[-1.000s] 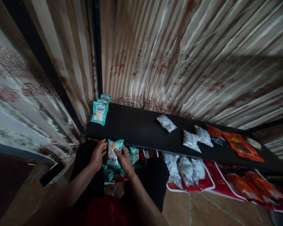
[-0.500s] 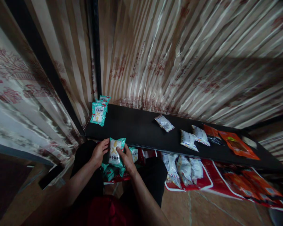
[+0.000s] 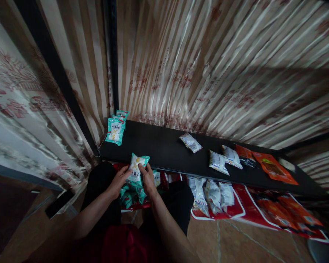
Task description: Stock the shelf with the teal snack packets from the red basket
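Between my two hands is a teal-and-white snack bag [image 3: 137, 168], its printing upside down to me. My left hand [image 3: 120, 179] grips its left side, and my right hand [image 3: 148, 179] grips the right side with the thumb on the front. Just below lie more teal snack bags [image 3: 128, 196] in a red bag between my knees, partly hidden by the held one. At the left end of the black shelf [image 3: 156, 144], a small row of teal snack bags [image 3: 116, 130] stands against the corner post.
Silver-white packets [image 3: 191, 142] lie on the shelf, with orange packets [image 3: 274, 168] farther right. Below the front edge, red bags hold silver packets [image 3: 214, 195] and orange packets [image 3: 290, 213]. A striped curtain [image 3: 181, 73] hangs behind. A dark flat object [image 3: 59, 203] is at lower left.
The held snack bag has risen slightly and moved right, toward the shelf edge. My left hand has come in from beside the bag and closed on its left side.
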Motion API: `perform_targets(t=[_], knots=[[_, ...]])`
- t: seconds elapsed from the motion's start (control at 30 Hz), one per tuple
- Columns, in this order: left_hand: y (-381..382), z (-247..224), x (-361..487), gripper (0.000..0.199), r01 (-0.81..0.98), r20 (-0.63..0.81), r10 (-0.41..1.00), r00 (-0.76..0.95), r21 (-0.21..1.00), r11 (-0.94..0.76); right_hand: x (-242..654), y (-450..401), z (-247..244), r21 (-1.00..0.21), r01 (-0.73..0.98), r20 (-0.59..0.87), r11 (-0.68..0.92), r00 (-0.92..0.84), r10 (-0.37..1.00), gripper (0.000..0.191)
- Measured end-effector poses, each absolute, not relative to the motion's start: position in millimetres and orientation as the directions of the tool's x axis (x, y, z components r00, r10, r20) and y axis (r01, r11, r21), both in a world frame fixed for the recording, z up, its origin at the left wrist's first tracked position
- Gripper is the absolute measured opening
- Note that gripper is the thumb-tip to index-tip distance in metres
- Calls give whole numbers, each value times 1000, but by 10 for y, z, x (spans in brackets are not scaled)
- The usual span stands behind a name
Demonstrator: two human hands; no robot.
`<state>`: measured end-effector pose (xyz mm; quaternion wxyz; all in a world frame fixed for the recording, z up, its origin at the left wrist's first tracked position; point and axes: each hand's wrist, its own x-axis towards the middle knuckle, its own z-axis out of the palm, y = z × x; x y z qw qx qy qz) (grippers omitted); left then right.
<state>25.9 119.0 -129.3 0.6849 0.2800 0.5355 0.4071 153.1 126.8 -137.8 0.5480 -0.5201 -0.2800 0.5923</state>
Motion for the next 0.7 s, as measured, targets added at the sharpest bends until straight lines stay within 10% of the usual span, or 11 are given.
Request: perform_targets(t=[0.7], knots=[[1337,-1114,67,50,-363,-555,831,38,767,529,1431,1181,-1286,-844,-468,-421,-264,272,865,28]])
